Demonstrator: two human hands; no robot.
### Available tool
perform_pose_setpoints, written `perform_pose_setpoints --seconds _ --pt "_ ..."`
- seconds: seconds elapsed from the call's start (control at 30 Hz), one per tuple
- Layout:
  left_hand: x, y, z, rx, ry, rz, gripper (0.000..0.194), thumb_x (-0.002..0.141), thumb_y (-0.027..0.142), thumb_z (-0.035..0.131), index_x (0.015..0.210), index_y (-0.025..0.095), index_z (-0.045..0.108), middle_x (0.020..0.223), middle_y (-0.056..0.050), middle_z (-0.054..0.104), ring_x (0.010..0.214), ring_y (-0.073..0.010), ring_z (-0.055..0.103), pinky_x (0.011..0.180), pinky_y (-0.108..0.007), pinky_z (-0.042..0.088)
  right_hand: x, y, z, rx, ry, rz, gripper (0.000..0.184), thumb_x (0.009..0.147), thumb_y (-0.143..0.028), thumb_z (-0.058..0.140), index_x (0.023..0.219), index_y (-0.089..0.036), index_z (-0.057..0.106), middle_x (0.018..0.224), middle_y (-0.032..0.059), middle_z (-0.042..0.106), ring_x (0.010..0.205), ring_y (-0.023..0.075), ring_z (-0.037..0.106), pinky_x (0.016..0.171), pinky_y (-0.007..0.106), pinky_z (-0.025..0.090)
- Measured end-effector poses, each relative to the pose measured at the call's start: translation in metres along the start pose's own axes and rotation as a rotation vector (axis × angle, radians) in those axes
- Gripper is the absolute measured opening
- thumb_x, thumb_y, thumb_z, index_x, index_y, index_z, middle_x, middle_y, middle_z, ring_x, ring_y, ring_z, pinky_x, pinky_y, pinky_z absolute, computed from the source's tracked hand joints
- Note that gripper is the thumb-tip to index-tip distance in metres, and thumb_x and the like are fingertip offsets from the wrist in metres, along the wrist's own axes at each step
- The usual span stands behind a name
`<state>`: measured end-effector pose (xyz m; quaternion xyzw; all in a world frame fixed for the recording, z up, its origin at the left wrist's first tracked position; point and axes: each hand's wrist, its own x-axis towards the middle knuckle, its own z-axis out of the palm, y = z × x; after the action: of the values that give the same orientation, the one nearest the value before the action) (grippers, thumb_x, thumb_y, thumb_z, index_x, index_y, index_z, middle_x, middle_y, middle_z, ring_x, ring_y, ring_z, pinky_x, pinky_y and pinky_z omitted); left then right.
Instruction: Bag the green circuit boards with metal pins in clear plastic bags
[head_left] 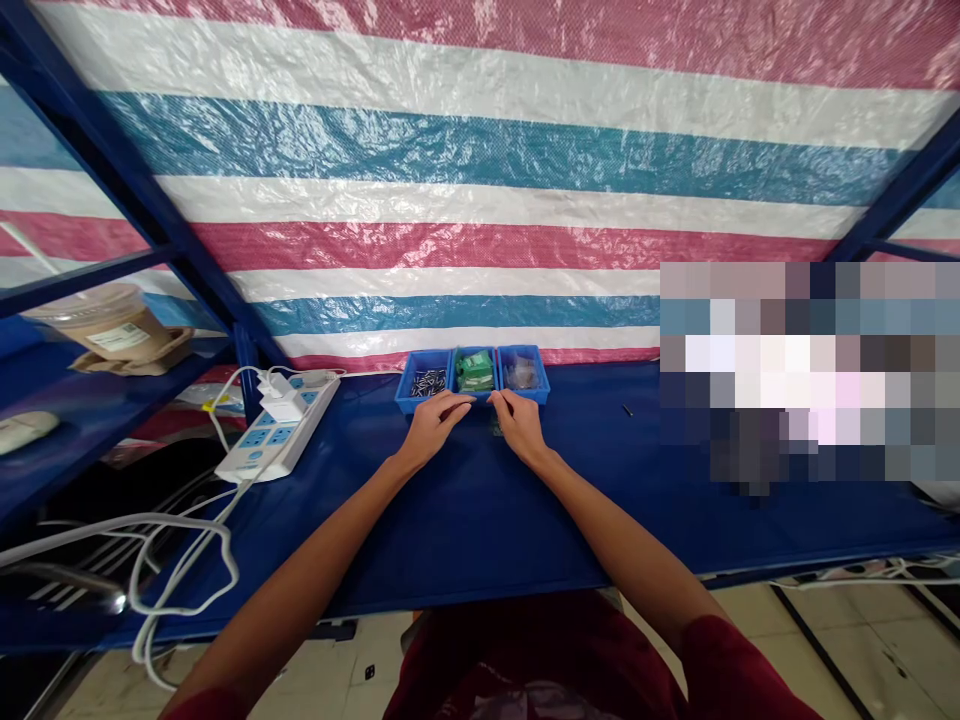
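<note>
My left hand [437, 425] is at the front of a blue bin [405, 393] of small dark and silvery pin-like pieces [428, 383]. Its index finger and thumb stretch rightward with a gap between them, holding nothing visible. Across from it, my right hand [519, 424] has thumb and fingertips drawn together by the front edge of the middle blue bin [455, 360]; anything between them is too small to make out. Green packets [475, 371] fill that middle bin. In the right blue bin [543, 385] lie clear plastic bags [522, 373]. Small dark-green bits [496, 427] show beside my right hand.
The bins stand at the back of a blue table [480, 530] against a striped plastic sheet [480, 245]. To the left are a white power strip [289, 440], loose cables [180, 570] and a cup [112, 325] on a shelf. A small dark piece [628, 410] lies right.
</note>
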<state>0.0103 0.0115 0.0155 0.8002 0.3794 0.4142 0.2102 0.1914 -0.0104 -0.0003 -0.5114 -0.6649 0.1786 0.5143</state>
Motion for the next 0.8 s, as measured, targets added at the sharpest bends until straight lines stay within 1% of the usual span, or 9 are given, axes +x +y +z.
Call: perform_pose_setpoints --seconds 0.1,0.2,0.37,0.47,0.57,0.67,0.73,0.8 --pt "0.0000 -0.0022 -0.0005 -0.064 -0.009 -0.046 0.033 0.089 0.043 0.053 0.103 0.017 0.069 0.066 0.000 0.059 0.057 -0.0129 0.052 0.059 -0.024 0.042 -0.0002 -0.0013 -0.0004 -0.003 -0.002 -0.027 0.038 0.095 -0.041 0.038 0.087 -0.018 0.067 0.070 0.0025 0.064 0.062 0.0153 0.056 0.064 0.026 0.040" --pt "-0.0003 -0.0019 -0.0010 -0.120 -0.016 -0.078 0.034 0.088 0.043 0.053 0.106 0.016 0.066 0.056 0.004 0.052 0.053 -0.0120 0.050 0.057 -0.023 0.041 -0.0007 -0.0022 0.0002 0.013 -0.052 -0.067 0.032 0.093 -0.040 0.043 0.092 -0.018 0.066 0.070 0.0020 0.064 0.061 0.0151 0.056 0.064 0.026 0.041" --pt "-0.0022 0.0011 0.0012 -0.149 0.025 -0.120 0.032 0.088 0.043 0.054 0.102 0.016 0.063 0.051 0.006 0.048 0.046 -0.0097 0.044 0.052 -0.022 0.037 -0.0023 -0.0036 0.0020 0.025 -0.185 -0.139 0.029 0.090 -0.042 0.048 0.089 -0.020 0.067 0.064 0.0003 0.061 0.058 0.0140 0.053 0.062 0.025 0.040" --pt "-0.0030 0.0015 0.0027 -0.164 0.043 -0.146 0.031 0.088 0.043 0.054 0.101 0.016 0.062 0.048 0.007 0.047 0.043 -0.0086 0.041 0.049 -0.021 0.035 -0.0027 -0.0052 0.0022 0.020 -0.232 -0.163 0.030 0.090 -0.043 0.048 0.085 -0.020 0.066 0.065 0.0006 0.061 0.058 0.0138 0.052 0.061 0.024 0.039" --pt "-0.0029 0.0020 0.0032 -0.218 0.049 -0.169 0.031 0.088 0.043 0.054 0.101 0.016 0.061 0.050 0.006 0.049 0.043 -0.0083 0.042 0.047 -0.020 0.035 -0.0026 -0.0063 0.0016 0.013 -0.226 -0.146 0.029 0.092 -0.041 0.045 0.083 -0.020 0.064 0.063 0.0001 0.060 0.057 0.0137 0.052 0.061 0.024 0.038" --pt "-0.0020 0.0029 0.0029 -0.303 0.019 -0.181 0.032 0.086 0.044 0.057 0.100 0.016 0.062 0.059 0.002 0.059 0.046 -0.0091 0.047 0.048 -0.021 0.039 -0.0023 -0.0043 0.0017 0.008 -0.174 -0.091 0.028 0.093 -0.039 0.043 0.084 -0.020 0.061 0.060 -0.0014 0.056 0.055 0.0135 0.050 0.059 0.024 0.036" --pt "-0.0014 0.0035 0.0025 -0.323 0.001 -0.172 0.032 0.082 0.044 0.061 0.095 0.015 0.064 0.066 -0.001 0.063 0.049 -0.0100 0.050 0.050 -0.022 0.042 -0.0020 -0.0014 0.0024 0.008 -0.126 -0.062 0.030 0.094 -0.040 0.041 0.084 -0.020 0.060 0.060 -0.0015 0.055 0.054 0.0135 0.049 0.057 0.024 0.036" --pt "-0.0010 0.0040 0.0020 -0.297 -0.001 -0.154 0.030 0.081 0.045 0.063 0.086 0.015 0.065 0.068 -0.003 0.065 0.050 -0.0105 0.051 0.050 -0.023 0.043 -0.0018 0.0008 0.0029 0.006 -0.101 -0.052 0.031 0.094 -0.042 0.040 0.083 -0.020 0.059 0.061 -0.0014 0.054 0.054 0.0135 0.049 0.057 0.024 0.036"
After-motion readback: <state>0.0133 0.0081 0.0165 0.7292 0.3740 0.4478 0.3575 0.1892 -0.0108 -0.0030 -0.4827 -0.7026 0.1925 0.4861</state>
